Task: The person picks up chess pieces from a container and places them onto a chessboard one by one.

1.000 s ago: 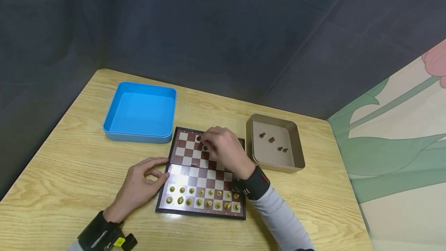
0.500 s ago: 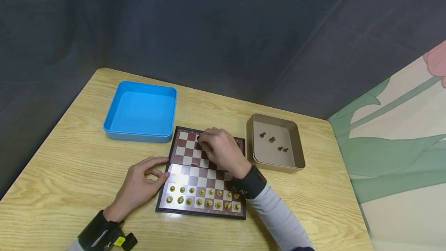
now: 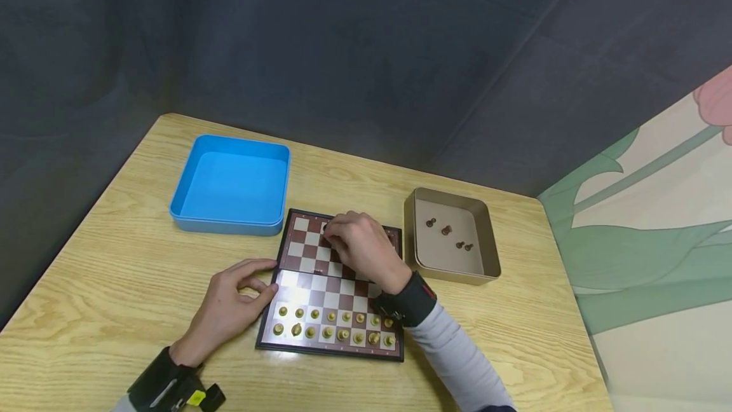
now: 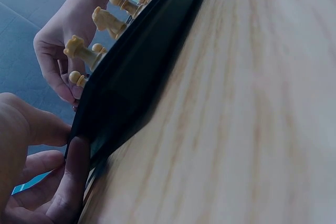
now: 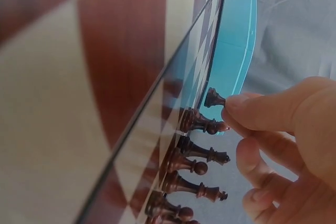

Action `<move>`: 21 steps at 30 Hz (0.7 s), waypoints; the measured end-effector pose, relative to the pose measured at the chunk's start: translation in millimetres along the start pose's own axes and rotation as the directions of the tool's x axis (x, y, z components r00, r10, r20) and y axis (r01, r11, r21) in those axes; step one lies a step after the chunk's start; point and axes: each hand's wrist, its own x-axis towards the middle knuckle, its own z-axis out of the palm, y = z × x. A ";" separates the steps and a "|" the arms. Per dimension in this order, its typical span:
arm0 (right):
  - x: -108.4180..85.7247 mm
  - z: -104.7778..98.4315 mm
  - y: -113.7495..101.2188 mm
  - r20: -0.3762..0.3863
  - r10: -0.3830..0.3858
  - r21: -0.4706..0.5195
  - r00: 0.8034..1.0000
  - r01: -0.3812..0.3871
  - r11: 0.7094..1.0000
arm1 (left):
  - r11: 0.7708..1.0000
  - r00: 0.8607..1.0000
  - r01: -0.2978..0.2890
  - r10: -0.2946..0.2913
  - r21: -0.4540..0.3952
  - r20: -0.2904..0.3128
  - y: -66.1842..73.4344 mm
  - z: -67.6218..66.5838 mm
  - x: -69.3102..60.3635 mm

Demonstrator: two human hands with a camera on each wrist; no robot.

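On the table lies a brown-and-white chessboard (image 3: 328,285). My right hand (image 3: 366,247) is over its far half. In the right wrist view its thumb and index finger pinch a dark chess piece (image 5: 213,98) whose head is hidden by the fingers. The base shows near the board's surface; contact cannot be told. Beside it stand several dark pieces, among them a king (image 5: 194,186) and a pawn (image 5: 188,165). My left hand (image 3: 229,301) touches the board's left edge with thumb and index fingertips. Two rows of pale yellow chess pieces (image 3: 342,334) stand along the near side.
Right of the board, a brown-grey metal tin (image 3: 492,253) holds several dark chess pieces (image 3: 446,230) lying down. A blue tray (image 3: 229,227) stands at the back left, close to the board's far left corner. Dark cloth (image 3: 354,68) hangs behind the wooden table (image 3: 114,272).
My right hand has shifted slightly left and lower over the far rows, and the pinched piece has become hidden beneath it in the head view. The left hand stays still.
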 end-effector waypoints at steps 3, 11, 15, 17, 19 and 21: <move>-0.1 0.2 -0.2 0.002 -0.001 -0.005 1.000 0.001 1.000 | 1.000 1.000 -0.001 0.001 0.003 0.000 0.2 0.1 0.1; -1.0 0.1 -0.6 0.005 0.007 -0.015 1.000 -0.007 1.000 | 1.000 1.000 0.005 -0.005 -0.001 0.002 0.7 0.4 -0.2; -1.6 -1.3 -1.2 0.008 0.015 -0.018 1.000 -0.015 1.000 | 1.000 1.000 0.004 -0.004 -0.008 0.003 0.6 0.5 -0.4; -2.0 -2.6 -1.4 0.006 0.016 -0.018 1.000 -0.016 1.000 | 1.000 1.000 0.006 -0.006 -0.011 0.002 0.8 0.3 -0.3; -2.3 -4.2 -1.2 -0.002 0.013 -0.015 1.000 -0.013 1.000 | 1.000 1.000 0.008 -0.008 -0.013 0.003 1.0 0.0 -0.3; -3.1 -6.5 -0.4 -0.013 0.009 -0.010 1.000 -0.009 1.000 | 1.000 1.000 0.009 -0.009 -0.012 0.004 1.2 -0.3 -0.4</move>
